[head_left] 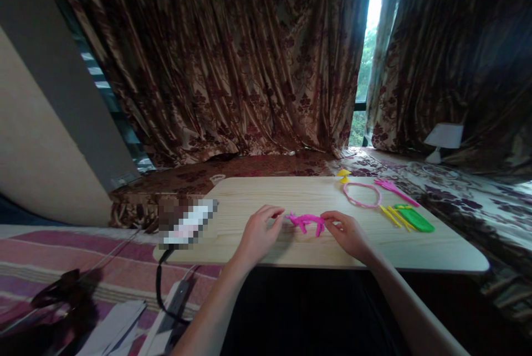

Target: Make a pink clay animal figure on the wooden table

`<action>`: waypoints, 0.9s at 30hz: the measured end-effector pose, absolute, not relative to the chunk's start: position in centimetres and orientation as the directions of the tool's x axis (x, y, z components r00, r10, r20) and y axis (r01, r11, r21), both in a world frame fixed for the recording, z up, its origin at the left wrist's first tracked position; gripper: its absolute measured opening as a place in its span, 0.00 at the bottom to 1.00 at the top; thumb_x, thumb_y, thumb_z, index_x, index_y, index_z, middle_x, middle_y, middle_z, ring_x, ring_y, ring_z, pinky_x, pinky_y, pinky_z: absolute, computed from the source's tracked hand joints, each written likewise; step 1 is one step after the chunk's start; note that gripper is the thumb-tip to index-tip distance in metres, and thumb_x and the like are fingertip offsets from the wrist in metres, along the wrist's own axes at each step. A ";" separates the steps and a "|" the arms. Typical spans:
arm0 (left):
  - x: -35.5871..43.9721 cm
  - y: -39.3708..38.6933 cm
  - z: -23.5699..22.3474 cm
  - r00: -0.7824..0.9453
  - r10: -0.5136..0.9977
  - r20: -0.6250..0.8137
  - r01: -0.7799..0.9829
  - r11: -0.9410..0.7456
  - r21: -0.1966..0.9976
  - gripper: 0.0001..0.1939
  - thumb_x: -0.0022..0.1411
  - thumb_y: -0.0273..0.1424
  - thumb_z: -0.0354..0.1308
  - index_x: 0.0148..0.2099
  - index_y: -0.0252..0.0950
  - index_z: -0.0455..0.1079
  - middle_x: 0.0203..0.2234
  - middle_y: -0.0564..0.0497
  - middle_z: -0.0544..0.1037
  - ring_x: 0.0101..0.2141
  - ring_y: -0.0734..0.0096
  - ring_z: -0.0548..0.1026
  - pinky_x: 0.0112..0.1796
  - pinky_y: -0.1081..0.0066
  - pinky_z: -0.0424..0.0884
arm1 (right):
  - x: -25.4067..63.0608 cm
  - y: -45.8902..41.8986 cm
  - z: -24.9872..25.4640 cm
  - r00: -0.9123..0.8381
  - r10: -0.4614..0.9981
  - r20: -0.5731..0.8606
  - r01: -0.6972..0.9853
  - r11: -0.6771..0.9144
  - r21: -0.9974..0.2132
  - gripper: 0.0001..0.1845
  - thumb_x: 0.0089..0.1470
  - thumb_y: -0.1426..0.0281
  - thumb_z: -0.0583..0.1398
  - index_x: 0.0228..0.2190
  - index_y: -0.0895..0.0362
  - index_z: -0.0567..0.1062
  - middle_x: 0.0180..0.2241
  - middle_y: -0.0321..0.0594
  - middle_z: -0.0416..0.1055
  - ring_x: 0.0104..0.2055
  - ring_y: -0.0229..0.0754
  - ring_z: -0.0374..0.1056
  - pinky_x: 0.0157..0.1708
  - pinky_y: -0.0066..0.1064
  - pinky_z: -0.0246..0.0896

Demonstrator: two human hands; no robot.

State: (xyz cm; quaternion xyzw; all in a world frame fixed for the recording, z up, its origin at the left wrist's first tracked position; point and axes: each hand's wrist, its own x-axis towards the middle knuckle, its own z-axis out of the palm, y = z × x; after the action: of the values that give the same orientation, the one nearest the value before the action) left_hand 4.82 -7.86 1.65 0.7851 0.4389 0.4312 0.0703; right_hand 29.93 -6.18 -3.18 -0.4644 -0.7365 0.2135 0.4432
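A bright pink four-legged animal figure (pixel 307 221), fuzzy like pipe cleaner, stands on the light wooden table (pixel 266 190) between my hands. Its narrow head end points left, with a small greyish bit at the tip. My left hand (pixel 262 230) is beside that end, thumb and fingers apart, holding nothing that I can see. At the other end, the thumb and index finger of my right hand (pixel 344 234) pinch the figure's rear.
Right of my hands lie a pink ring (pixel 362 195), a pink hand-shaped stick (pixel 397 192), yellow sticks (pixel 397 217) and a green flat piece (pixel 418 220). A small yellow piece (pixel 344 175) stands at the far edge. A blurred-out object (pixel 190 225) with a black cable lies left.
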 end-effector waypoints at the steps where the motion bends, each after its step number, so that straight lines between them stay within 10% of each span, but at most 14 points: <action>1: 4.6 -8.4 0.9 0.212 0.757 0.618 0.622 -0.592 0.512 0.11 0.62 0.30 0.51 0.42 0.36 0.73 0.38 0.46 0.78 0.43 0.64 0.74 0.46 0.65 0.68 | 29.9 -6.1 -3.2 -0.178 0.875 0.450 0.501 0.475 -0.724 0.10 0.59 0.67 0.57 0.40 0.60 0.72 0.39 0.40 0.72 0.39 0.40 0.70 0.39 0.37 0.68; 16: 5.5 -9.8 -1.4 0.034 0.869 0.494 0.431 -0.458 0.777 0.08 0.56 0.30 0.56 0.37 0.38 0.77 0.33 0.48 0.78 0.36 0.64 0.74 0.43 0.64 0.66 | 28.5 -4.8 -2.6 -0.144 0.935 0.324 0.591 0.344 -0.729 0.13 0.60 0.66 0.56 0.45 0.58 0.70 0.47 0.43 0.68 0.43 0.42 0.68 0.42 0.40 0.66; 27: 8.9 -11.3 -0.9 -0.035 0.985 0.166 -0.155 -0.170 0.973 0.13 0.57 0.34 0.58 0.42 0.33 0.75 0.38 0.42 0.79 0.34 0.65 0.76 0.40 0.63 0.70 | 27.5 -9.7 2.8 -0.089 0.962 0.259 0.127 0.269 -0.955 0.16 0.52 0.60 0.60 0.38 0.57 0.77 0.32 0.39 0.76 0.35 0.42 0.70 0.36 0.32 0.64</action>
State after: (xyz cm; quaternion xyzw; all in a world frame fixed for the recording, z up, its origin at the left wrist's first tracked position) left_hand 8.87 -11.26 -0.88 0.4940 0.4203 0.5838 0.4885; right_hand 27.52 -9.69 2.77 -0.4440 -0.6131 0.4105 0.5084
